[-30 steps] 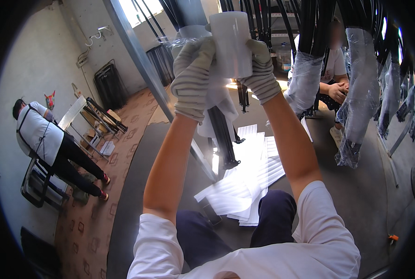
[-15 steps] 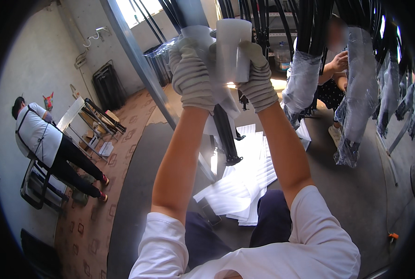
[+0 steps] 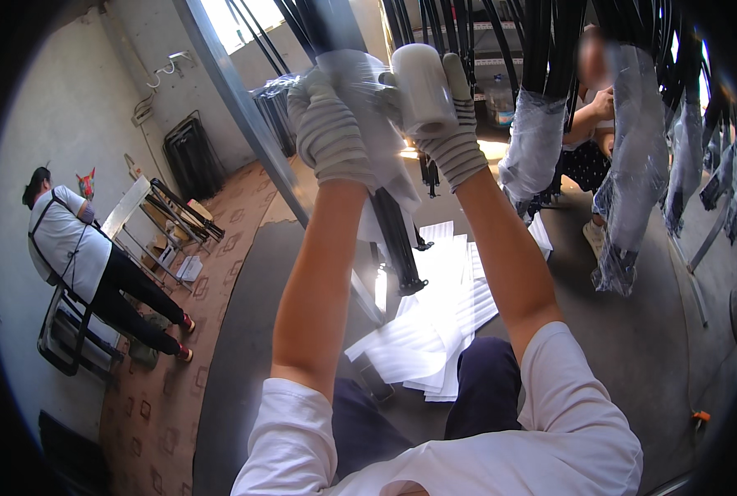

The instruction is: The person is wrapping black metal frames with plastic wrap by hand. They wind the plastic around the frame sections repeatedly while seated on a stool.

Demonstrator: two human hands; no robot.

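Observation:
Both my arms are raised, in grey knit gloves. My right hand (image 3: 455,136) grips a white roll of clear stretch film (image 3: 418,74) held upright. My left hand (image 3: 329,132) holds the loose sheet of clear film (image 3: 368,99) that runs from the roll. The film lies against a hanging bundle of black rods (image 3: 397,231), whose lower end shows below my hands. More black rods (image 3: 550,41) hang overhead, several with film-wrapped ends (image 3: 529,153).
White foam sheets (image 3: 430,331) lie scattered on the dark floor below. A slanted metal post (image 3: 244,116) stands to the left. A person in a white top (image 3: 71,248) stands at far left by a metal frame. Another person (image 3: 587,124) sits at the back right.
My hands have shifted slightly lower and left with the roll, and the roll has turned a little around the hanging bundle.

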